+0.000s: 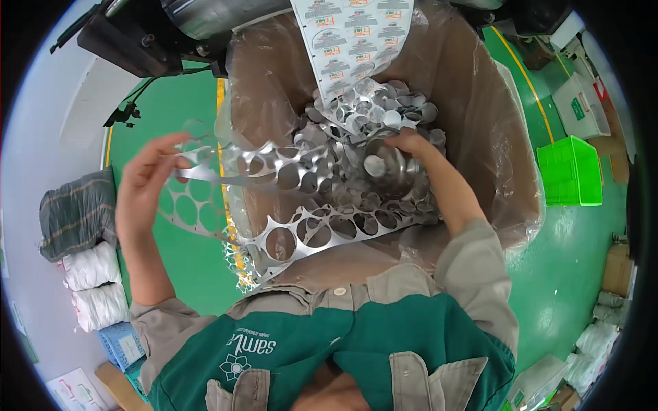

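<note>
My left hand (152, 168), left of the big box, pinches the end of a silvery foil strip (288, 161) punched with round holes. From there the strip stretches right, over the box. My right hand (409, 142) reaches inside the box with bent fingers at the rim of a round, shiny metal piece (401, 175) with a pale knob in its middle; its exact kind is unclear. Beneath lie many loose foil discs (404, 103). A second run of punched foil (329, 229) sags across the box's near side, and its left end hangs over the edge.
The box (473, 103) is large and brown, lined with clear plastic film. A printed foil sheet (356, 38) hangs into it from machinery (212, 20) above. A green crate (569, 171) stands right on the green floor; folded cloth bundles (79, 212) are stacked left.
</note>
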A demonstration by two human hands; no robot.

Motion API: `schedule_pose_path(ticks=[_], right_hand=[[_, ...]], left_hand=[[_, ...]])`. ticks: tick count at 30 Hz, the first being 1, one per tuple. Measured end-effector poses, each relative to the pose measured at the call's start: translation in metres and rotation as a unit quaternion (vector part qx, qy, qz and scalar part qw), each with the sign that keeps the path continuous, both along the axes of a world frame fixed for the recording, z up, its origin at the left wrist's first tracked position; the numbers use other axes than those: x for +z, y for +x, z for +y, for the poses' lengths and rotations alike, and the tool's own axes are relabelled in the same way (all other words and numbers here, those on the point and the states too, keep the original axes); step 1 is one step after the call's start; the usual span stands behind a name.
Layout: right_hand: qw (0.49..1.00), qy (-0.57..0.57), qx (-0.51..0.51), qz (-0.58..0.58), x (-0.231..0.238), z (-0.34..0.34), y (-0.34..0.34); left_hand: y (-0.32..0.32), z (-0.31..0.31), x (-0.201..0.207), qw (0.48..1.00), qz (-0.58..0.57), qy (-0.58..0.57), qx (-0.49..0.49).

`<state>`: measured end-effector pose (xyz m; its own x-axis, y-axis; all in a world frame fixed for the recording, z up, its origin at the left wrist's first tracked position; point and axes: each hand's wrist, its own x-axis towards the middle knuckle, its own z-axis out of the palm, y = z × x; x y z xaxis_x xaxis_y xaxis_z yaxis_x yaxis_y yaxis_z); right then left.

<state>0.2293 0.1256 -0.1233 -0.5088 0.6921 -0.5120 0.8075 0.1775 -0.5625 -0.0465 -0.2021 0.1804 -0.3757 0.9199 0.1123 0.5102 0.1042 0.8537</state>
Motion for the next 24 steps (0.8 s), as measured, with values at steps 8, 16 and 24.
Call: schedule_pose_path(ticks=[8,16,24], right_hand=[[0.976,-0.056,0.131,0.166,0.182,0.002,-0.006],[0.841,-0.396,0.126,0.346,0.134,-0.017,-0.012],[0.920,0.124,0.288,-0.236,-0.024,0.019,0.032]], left_hand=[[0.010,0.023,-0.003,0.997,-0.053,0.031,-0.037],[0.017,-0.034,0.064,0.941,0.091,0.151,0.290],[-0.172,-0.202,0.025,0.869,0.333,-0.080,0.357]])
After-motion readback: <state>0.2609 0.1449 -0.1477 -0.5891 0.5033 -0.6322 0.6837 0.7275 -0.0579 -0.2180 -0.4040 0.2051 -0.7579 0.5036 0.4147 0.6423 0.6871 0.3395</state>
